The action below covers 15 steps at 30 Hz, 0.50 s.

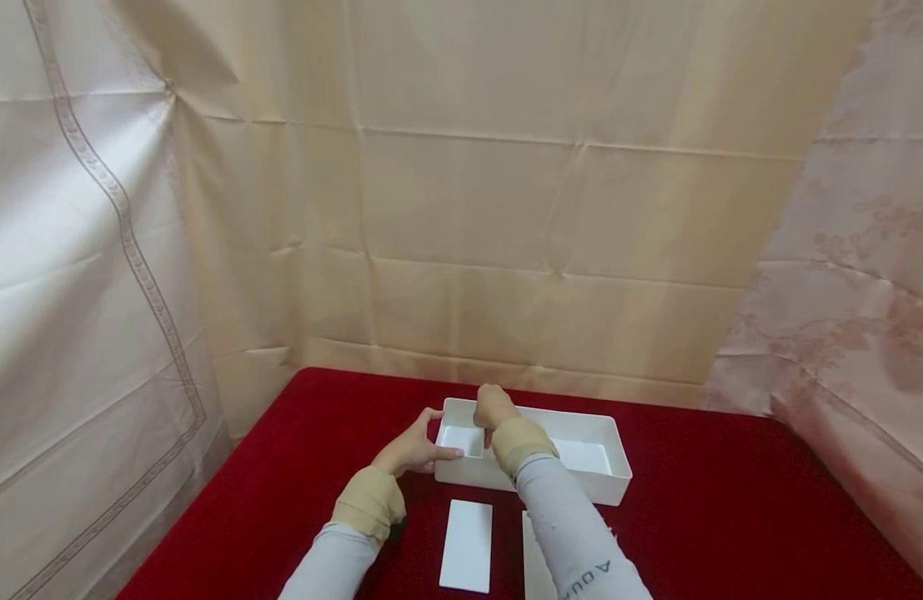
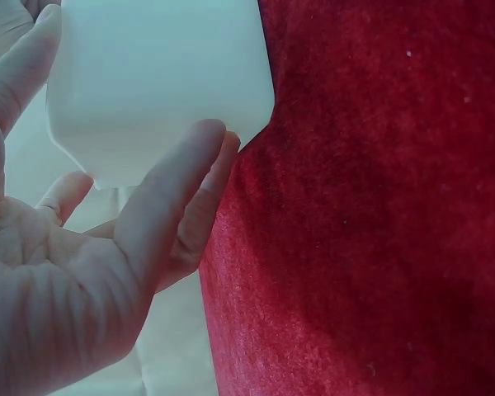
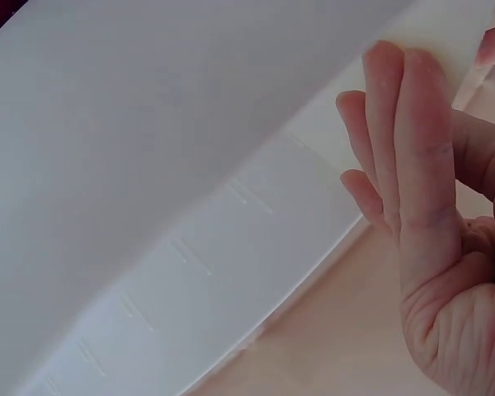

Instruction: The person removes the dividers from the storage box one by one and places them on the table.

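A long white storage box (image 1: 607,492) with low walls stands across the red-covered table. My left hand (image 1: 412,448) holds its left end, with the thumb along the near rim and the other fingers on the end wall. In the left wrist view, those fingers rest against the smooth end wall (image 2: 165,74). Reaching inside near that end, my right hand (image 1: 497,408) pinches a thin white divider (image 3: 450,29) standing crosswise in the box. The hand hides part of the divider. Pairs of small ridges line the inner wall (image 3: 256,223).
Two flat white panels lie in front of the box: a left panel (image 1: 467,546) and a right panel (image 1: 534,558) partly covered by my right sleeve. Red cloth (image 1: 701,500) covers the table. Beige curtains (image 1: 461,208) hang behind it.
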Available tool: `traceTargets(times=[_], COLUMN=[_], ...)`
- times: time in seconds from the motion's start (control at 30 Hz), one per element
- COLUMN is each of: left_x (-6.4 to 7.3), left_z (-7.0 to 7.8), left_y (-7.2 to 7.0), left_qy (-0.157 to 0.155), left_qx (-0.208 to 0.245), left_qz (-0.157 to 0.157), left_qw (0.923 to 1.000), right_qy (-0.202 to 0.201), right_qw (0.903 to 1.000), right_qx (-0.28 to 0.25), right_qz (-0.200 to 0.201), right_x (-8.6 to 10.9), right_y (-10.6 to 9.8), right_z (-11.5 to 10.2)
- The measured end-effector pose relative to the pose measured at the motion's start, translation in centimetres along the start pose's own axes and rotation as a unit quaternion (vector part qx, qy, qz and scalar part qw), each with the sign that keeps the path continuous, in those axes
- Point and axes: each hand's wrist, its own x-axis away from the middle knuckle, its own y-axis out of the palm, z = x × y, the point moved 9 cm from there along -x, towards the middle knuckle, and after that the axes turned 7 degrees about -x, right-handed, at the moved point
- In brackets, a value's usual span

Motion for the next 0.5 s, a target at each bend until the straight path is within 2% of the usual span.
traceTargets(times=[0.23,0.5], left_x=[0.0,-0.1], left_z=[0.0,0.0], left_y=[0.1,-0.1], left_qy=[0.002,0.009], left_qx=[0.002,0.006], left_qz=[-0.001,-0.004], left_qw=[1.0000,0.9999], right_qy=[0.007,0.014], right_qw=[0.9992,0.9979], right_qx=[-0.037,-0.063], right_qz=[-0.014,0.000], right_x=[0.2,0.4], right_y=[0.0,-1.3], right_z=[0.2,-0.4])
